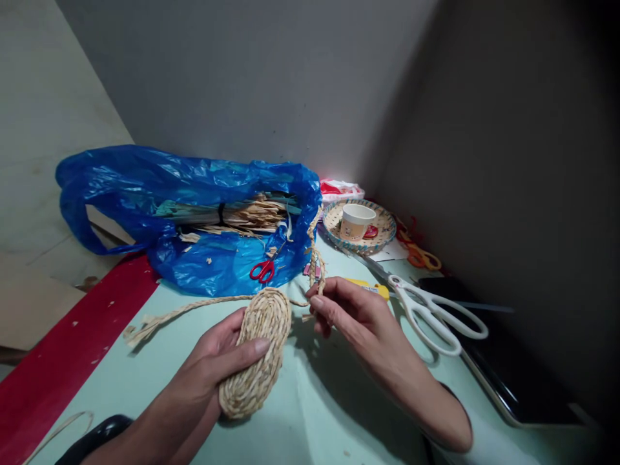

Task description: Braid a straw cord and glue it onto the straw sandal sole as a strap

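An oval coil of braided straw, shaped like a small sole, is gripped in my left hand, thumb across its face. My right hand pinches a straw braid just right of the coil's upper end. That braid runs up from my fingertips toward the edge of a blue plastic bag. A thinner straw cord lies to the left behind the coil and ends in a frayed tuft. Whether this cord joins the braid in my right hand is hard to tell.
The blue plastic bag holds a bundle of dried stalks; red-handled scissors lie at its front. A woven tray carries a paper cup. White scissors, a yellow cutter and a black tablet-like device are on the right.
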`<state>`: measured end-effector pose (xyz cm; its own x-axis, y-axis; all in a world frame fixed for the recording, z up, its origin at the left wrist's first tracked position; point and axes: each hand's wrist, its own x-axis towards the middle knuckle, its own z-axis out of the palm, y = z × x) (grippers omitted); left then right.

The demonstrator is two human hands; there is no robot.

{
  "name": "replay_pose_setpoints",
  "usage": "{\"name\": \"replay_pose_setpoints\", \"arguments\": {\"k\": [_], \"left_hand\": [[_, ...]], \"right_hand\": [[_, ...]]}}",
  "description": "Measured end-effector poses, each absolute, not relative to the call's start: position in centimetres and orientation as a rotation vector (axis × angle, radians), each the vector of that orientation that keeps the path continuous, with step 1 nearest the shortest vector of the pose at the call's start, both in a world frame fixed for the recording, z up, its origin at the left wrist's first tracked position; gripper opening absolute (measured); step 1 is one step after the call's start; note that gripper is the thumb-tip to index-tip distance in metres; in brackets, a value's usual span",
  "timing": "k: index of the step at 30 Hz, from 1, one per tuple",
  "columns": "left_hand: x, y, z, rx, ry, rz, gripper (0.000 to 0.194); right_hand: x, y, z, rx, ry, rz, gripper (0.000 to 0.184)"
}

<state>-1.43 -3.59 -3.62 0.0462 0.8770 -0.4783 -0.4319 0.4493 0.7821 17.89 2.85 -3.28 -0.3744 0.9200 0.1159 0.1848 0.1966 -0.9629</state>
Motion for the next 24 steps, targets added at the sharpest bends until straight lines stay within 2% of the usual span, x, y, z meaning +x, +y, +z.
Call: {"name": "replay_pose_setpoints", "arguments": {"k": [6, 10, 17, 24], "left_hand": [[-2.1, -3.7, -3.5, 0.431, 1.097, 1.071, 0.046], [-1.8, -3.7, -3.1, 0.444, 1.002, 1.095, 0.038], [-1.5, -3.7, -3.6, 0.528, 0.93, 1.085, 0.037], [-1.6, -3.7, -4.2, 0.481, 0.908, 1.055, 0.038]], "right_hand": [[17.2, 3.0, -4.4, -0.975, -1.607, 1.544, 0.011], [16.4, 1.5, -4.0, -0.872, -1.566, 1.712, 0.016], [16.1, 0.5, -3.8, -0.778, -1.534, 1.806, 0.026], [16.4, 0.5, -3.6, -0.775, -1.466, 1.879, 0.017]]}}
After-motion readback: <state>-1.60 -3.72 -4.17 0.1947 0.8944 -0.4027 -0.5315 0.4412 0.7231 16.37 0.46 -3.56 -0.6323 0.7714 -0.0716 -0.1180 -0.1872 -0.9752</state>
